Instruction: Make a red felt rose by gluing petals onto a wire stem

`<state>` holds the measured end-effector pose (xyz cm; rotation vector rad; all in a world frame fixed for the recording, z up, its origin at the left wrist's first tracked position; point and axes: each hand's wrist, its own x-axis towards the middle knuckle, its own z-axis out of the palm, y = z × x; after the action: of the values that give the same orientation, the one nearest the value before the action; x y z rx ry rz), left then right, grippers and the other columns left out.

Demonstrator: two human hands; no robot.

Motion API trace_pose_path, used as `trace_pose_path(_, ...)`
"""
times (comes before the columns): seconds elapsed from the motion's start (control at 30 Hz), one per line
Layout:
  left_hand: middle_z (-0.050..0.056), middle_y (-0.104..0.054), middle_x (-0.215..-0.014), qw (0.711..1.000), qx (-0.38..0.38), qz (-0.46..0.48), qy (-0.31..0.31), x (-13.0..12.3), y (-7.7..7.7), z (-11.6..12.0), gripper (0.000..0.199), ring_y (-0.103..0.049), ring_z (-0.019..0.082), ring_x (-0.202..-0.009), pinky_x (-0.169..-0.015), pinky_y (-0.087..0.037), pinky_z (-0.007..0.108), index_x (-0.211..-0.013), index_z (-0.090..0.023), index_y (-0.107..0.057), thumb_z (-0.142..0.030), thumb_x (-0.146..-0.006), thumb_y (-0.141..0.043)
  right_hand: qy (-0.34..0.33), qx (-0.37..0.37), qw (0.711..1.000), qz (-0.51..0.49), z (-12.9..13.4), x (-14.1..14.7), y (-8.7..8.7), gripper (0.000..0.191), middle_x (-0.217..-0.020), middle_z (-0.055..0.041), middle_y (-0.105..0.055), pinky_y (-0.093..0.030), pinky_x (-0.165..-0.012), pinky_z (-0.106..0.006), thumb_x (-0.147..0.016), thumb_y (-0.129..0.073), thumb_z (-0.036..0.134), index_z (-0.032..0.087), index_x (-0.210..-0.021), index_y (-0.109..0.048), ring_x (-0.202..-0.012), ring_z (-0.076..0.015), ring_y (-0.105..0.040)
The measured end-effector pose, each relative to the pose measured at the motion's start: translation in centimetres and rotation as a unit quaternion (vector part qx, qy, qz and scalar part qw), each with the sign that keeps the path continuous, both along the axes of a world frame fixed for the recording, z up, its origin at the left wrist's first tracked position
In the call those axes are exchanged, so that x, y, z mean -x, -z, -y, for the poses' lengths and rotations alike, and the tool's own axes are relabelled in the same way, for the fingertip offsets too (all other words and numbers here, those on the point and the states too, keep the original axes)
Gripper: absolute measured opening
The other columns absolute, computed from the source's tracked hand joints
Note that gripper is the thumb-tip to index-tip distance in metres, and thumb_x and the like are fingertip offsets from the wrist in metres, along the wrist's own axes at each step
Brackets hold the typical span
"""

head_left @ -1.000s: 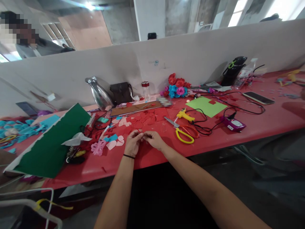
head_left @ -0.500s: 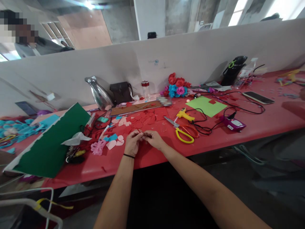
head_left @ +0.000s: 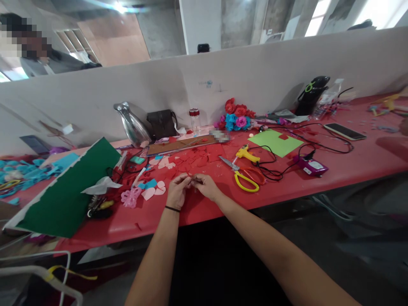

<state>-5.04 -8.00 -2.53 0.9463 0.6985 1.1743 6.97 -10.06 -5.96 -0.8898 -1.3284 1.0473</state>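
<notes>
My left hand (head_left: 177, 190) and my right hand (head_left: 205, 186) meet over the near part of the red table (head_left: 153, 225), fingertips pinched together. Between them is a small red piece (head_left: 190, 175), mostly hidden by the fingers; it looks like paper. Just beyond the hands lie red paper cutouts (head_left: 194, 158). Pink paper petals (head_left: 154, 191) and a blue piece (head_left: 149, 184) are left of my left hand. To the right of my right hand are scissors with yellow handles (head_left: 247, 182) and a yellow glue gun (head_left: 247, 154).
A green board (head_left: 70, 191) leans at the left. Behind stand a steel jug (head_left: 132, 125), a dark bag (head_left: 162, 124), a glass jar (head_left: 195, 122) and paper flowers (head_left: 237, 115). Green paper (head_left: 276, 142), a purple power box (head_left: 310, 165), cables and a phone (head_left: 344, 131) lie right. A person is beyond the partition.
The fingertips have shifted very slightly around the small red piece, and less of it shows. Both hands stay in nearly the same place.
</notes>
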Motion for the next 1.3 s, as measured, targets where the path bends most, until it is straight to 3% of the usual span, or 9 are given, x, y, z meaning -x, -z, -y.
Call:
trace_pose_path(0.3,-0.004,-0.061,-0.061,1.000,0.006,0.011,-0.028,0.12,0.13,-0.09,0.023,-0.052,0.007,-0.054,-0.049,-0.038,0.019,-0.062,-0.017,-0.064,-0.025,-0.050,-0.082,0.010,0.019,1.000,0.009,0.33,-0.08,-0.32,0.013,-0.073,-0.0012,-0.066,-0.045,-0.053,-0.022,-0.074,-0.060,0.029,0.017,-0.078,-0.062,-0.055,-0.0101,-0.054)
trace_pose_path(0.63,-0.004,-0.059,-0.064,0.999,-0.008,0.010,-0.045,0.19,0.40,-0.13,0.021,-0.054,0.008,-0.064,-0.061,-0.042,0.021,-0.058,-0.016,-0.066,-0.021,-0.047,-0.082,0.058,0.019,0.998,0.029,0.60,-0.15,-0.59,0.014,-0.067,0.0008,-0.060,-0.041,-0.050,-0.022,-0.070,-0.063,0.032,0.018,-0.073,-0.063,-0.049,-0.0088,-0.048)
trace_pose_path(0.8,-0.003,-0.060,-0.068,0.999,-0.005,0.015,-0.045,0.19,0.41,-0.21,0.024,-0.054,0.009,-0.066,-0.061,-0.041,0.021,-0.060,-0.016,-0.066,-0.019,-0.044,-0.083,0.050,0.026,0.998,0.026,0.42,-0.08,-0.40,0.015,-0.062,0.0005,-0.060,-0.042,-0.051,-0.022,-0.070,-0.063,0.032,0.017,-0.072,-0.064,-0.051,-0.0099,-0.049)
trace_pose_path(1.13,-0.004,-0.057,-0.063,0.999,-0.010,0.015,-0.035,0.08,0.05,-0.12,0.018,-0.050,0.006,-0.058,-0.054,-0.039,0.019,-0.060,-0.016,-0.067,-0.023,-0.051,-0.081,0.037,0.033,0.998,0.028,0.26,-0.15,-0.08,0.016,-0.071,-0.0016,-0.065,-0.044,-0.052,-0.022,-0.070,-0.062,0.030,0.018,-0.078,-0.067,-0.054,-0.0105,-0.051)
trace_pose_path(1.3,-0.002,-0.063,-0.070,0.999,0.002,0.021,-0.038,-0.08,0.22,-0.23,0.023,-0.053,0.007,-0.060,-0.055,-0.041,0.020,-0.068,-0.017,-0.069,-0.024,-0.050,-0.082,0.036,0.031,0.998,0.031,0.24,-0.14,-0.07,0.017,-0.072,-0.0018,-0.065,-0.043,-0.053,-0.023,-0.071,-0.061,0.030,0.017,-0.079,-0.068,-0.055,-0.0105,-0.051)
